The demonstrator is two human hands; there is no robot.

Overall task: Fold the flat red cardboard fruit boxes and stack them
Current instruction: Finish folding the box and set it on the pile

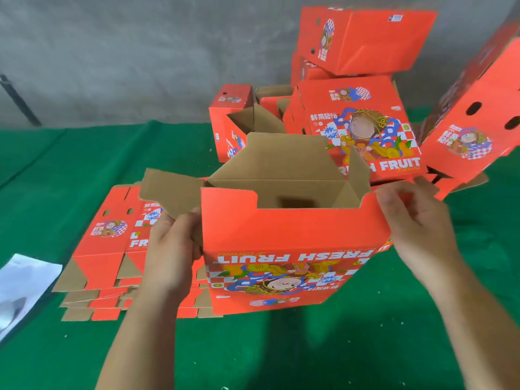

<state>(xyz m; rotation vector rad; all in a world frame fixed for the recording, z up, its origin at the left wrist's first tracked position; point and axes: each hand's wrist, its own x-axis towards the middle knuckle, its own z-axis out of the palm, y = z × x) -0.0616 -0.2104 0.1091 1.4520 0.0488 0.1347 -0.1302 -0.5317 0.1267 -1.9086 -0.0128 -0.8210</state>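
Both forearms reach in over the green desk. Between the hands stands the half-folded red fruit box, flaps up; left hand grips its left edge, right hand pinches its right corner. Beyond the right hand, the leaning stack of folded boxes could topple if nudged. Flat boxes lie just beyond the left hand; a loose flap could spring back.

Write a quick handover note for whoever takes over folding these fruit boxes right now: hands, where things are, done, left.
Left hand: grips the left edge of the half-folded box.
Right hand: pinches that box's top right corner.
The box stands upside down on the green cloth, flaps open.
Flat boxes lie stacked at the left.
Done: folded boxes piled loosely at the back.
Left: close this box's flaps, stack it, then fold the flat ones.
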